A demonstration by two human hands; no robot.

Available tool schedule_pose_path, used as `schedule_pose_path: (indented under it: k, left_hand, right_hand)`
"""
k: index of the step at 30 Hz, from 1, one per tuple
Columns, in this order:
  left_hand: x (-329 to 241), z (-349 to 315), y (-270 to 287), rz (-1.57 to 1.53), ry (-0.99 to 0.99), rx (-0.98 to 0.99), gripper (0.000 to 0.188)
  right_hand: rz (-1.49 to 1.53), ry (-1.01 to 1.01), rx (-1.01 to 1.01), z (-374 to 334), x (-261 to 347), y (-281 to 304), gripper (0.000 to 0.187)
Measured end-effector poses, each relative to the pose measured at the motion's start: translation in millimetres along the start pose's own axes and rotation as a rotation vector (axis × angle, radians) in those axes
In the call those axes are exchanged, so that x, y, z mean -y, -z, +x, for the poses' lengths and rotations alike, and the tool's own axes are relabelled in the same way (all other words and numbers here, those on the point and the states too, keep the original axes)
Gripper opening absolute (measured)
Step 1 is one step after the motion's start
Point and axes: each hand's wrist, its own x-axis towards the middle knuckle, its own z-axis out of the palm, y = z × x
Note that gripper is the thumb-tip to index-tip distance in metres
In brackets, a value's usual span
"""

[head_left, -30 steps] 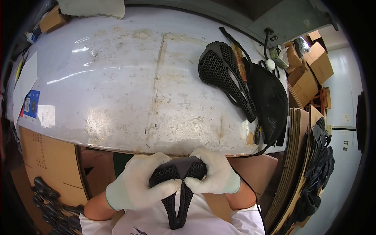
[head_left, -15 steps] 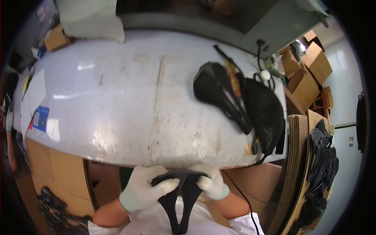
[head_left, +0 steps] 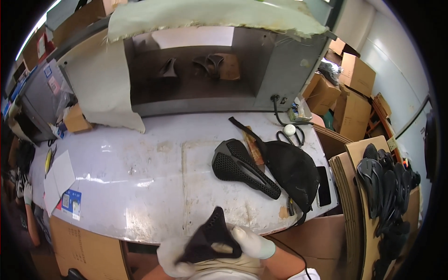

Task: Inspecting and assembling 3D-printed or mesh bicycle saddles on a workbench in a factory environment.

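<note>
Both my hands, in whitish gloves, hold a black bicycle saddle (head_left: 212, 238) with a long central cutout, close to my body at the table's front edge. My left hand (head_left: 171, 254) grips its left side, slightly smeared by motion and partly hidden behind the saddle. On the other side my right hand (head_left: 252, 241) has its thumb over the edge, its other fingers mostly hidden. A second black saddle (head_left: 240, 168) with a honeycomb surface lies on the table (head_left: 154, 172) to the right, beside a black bag (head_left: 291, 175).
A grey open-fronted box (head_left: 291, 74) with dark saddle-shaped pieces (head_left: 210, 65) inside stands at the back. A phone (head_left: 323, 186) lies right of the bag. Several black saddles (head_left: 385, 186) rest on cardboard at right. Another person's gloved hand (head_left: 28, 193) shows at far left.
My view has tilted up, bringing the box's inside into sight. The held saddle has been turned, its narrow end swung from pointing at me to pointing away. Both hands still hold it.
</note>
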Motion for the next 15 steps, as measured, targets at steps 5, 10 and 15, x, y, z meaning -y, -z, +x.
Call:
schedule_pose_path:
  k: [5, 10, 15]
  left_hand:
    - [6.1, 21.7, -11.3, 0.177, -0.453, 0.419, 0.048]
    - [14.2, 43.8, -21.3, 0.161, -0.652, 0.16, 0.05]
    - [32.3, 40.9, -23.0, -0.054, -0.174, -0.166, 0.049]
  right_hand:
    - [-0.292, 0.381, -0.376, 14.2, 4.6, 5.8, 0.094]
    - [-0.676, 0.605, -0.41, 26.9, -15.6, 22.9, 0.081]
    - [-0.998, 0.427, -0.445, 26.0, -24.6, 28.8, 0.058]
